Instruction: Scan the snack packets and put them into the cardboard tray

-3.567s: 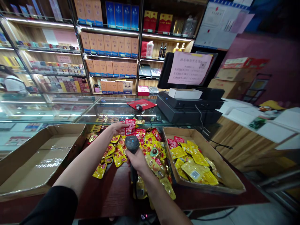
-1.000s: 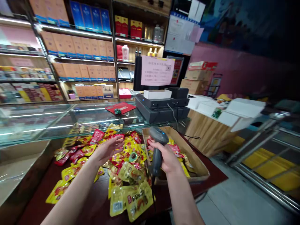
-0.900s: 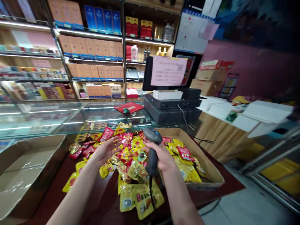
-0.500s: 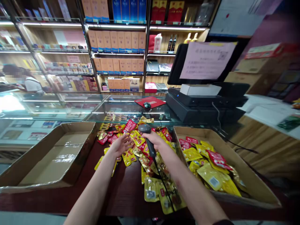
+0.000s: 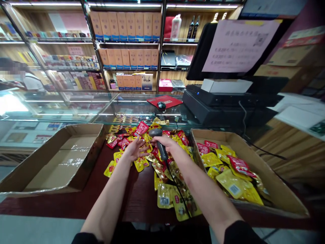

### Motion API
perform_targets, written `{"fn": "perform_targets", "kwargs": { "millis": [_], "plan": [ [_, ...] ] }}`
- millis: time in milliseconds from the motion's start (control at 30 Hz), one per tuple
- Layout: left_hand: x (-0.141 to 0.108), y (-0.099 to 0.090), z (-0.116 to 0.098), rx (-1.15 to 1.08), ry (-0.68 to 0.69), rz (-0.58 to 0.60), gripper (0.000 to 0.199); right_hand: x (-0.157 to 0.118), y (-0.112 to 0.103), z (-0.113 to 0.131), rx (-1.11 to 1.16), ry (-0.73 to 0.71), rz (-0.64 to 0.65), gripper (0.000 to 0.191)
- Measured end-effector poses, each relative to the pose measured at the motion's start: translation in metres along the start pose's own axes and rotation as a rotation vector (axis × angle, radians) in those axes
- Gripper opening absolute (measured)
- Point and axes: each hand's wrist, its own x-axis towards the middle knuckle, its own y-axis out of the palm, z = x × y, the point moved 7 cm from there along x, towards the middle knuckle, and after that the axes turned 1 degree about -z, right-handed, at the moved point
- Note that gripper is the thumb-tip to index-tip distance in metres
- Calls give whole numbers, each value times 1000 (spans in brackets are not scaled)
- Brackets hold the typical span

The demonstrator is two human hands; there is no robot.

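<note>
Some bare tabletop (image 5: 137,200) edges the packets (image 5: 159,171), left hand (image 5: 135,149) spread, right hand (image 5: 168,143) gripping scanner (image 5: 161,151).

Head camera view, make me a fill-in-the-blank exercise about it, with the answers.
The dark grey plastic barcode scanner is gripped by the person's ____ hand.
The small dark computer mouse sits on a ____ flat mat.
The heap of shiny plastic packets lies between ____ shallow brown cardboard boxes.
Answers: right; red; two.
</note>
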Motion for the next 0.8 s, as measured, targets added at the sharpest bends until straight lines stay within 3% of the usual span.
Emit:
{"fn": "perform_targets", "kwargs": {
  "millis": [267,400,500,700,800],
  "plan": [
    [-1,-17,-2,119,132,-145,31,-29,32,0,98,-49,137,14],
    [-6,-10,-4,176,169,-74,34,-44,16,7,67,-209,-27,19],
    [-19,1,-6,398,195,-28,35,-60,-3,17,71,-328,-131,25],
    [-44,29,-23,817,369,12,48,-84,-11,15,50,-283,33,27],
    [-48,34,-33,857,460,-90,53,-88,-14,4,68,-248,33,25]
  ]
}}
